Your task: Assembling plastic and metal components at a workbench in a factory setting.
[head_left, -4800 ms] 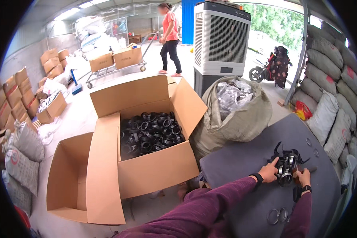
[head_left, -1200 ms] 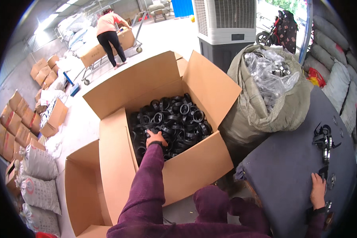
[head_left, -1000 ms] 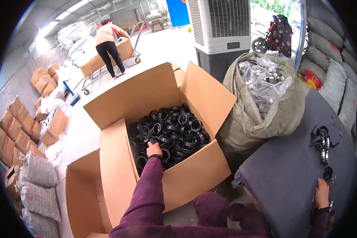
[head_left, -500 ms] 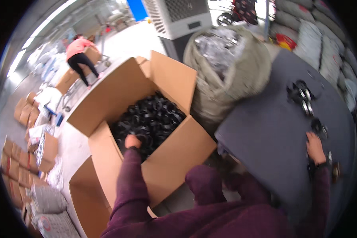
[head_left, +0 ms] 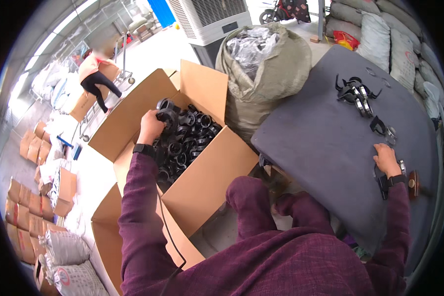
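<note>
My left hand (head_left: 152,127) is over the open cardboard box (head_left: 209,182), its fingers closed round a black ring-shaped plastic part (head_left: 167,120). Many similar black rings (head_left: 185,143) lie loose in the box below it. On the grey tabletop (head_left: 311,128), my right hand (head_left: 387,160) rests with its fingers stretched out, apparently empty. Just beyond its fingertips lie a black clip-like piece (head_left: 378,126) and a clear ring (head_left: 390,135). Beside the wrist are dark parts, partly hidden, and a brown object (head_left: 414,184). Farther back sits a cluster of black and silvery clamp-like rings (head_left: 357,94).
A large woven sack (head_left: 276,74) of clear plastic stands between box and table, with an air cooler (head_left: 212,22) behind it. Another open carton (head_left: 106,241) is at my left. Far left, a person (head_left: 96,76) bends by a trolley. Filled sacks (head_left: 380,44) line the right.
My left hand has risen from among the rings toward the box's far left side, bringing one up. The right hand stays on the table. My view has shifted slightly.
</note>
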Demonstrator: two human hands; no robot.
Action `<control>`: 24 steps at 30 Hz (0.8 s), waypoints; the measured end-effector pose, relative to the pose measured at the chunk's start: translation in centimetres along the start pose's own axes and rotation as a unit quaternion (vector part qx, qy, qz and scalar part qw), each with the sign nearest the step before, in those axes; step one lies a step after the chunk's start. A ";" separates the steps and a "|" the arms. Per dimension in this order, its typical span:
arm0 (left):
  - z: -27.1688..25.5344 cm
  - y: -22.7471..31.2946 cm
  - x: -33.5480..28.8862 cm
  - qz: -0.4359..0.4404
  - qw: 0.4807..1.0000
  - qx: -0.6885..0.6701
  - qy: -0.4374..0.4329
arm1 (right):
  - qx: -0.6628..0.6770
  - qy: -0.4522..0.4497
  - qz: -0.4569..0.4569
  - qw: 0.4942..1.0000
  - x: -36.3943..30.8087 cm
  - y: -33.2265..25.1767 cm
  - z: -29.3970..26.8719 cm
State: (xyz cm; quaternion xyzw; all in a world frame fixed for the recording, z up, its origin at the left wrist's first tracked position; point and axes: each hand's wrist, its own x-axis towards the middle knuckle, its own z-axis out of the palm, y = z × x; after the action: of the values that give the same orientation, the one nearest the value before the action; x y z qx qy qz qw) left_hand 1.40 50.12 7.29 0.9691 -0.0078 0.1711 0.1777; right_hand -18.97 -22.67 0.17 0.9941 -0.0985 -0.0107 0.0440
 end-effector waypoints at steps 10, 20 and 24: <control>5.0 27.2 -3.6 0.239 0.947 -0.197 -0.086 | 0.147 0.112 -0.107 0.977 -3.2 -4.5 -2.9; 16.6 42.0 -11.3 0.493 0.826 -0.252 -0.105 | 0.327 0.133 -0.091 0.931 -2.0 -8.2 -3.5; 16.3 43.1 -11.7 0.457 0.862 -0.183 -0.123 | 0.393 0.176 -0.119 0.895 -0.9 -10.0 -4.0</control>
State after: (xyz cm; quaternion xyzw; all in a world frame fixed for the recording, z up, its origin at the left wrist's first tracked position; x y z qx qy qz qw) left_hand -7.52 3.51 3.80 0.8200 -0.5026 0.1077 0.2517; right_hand -17.81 -12.35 3.21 0.9204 0.0338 0.1985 -0.3352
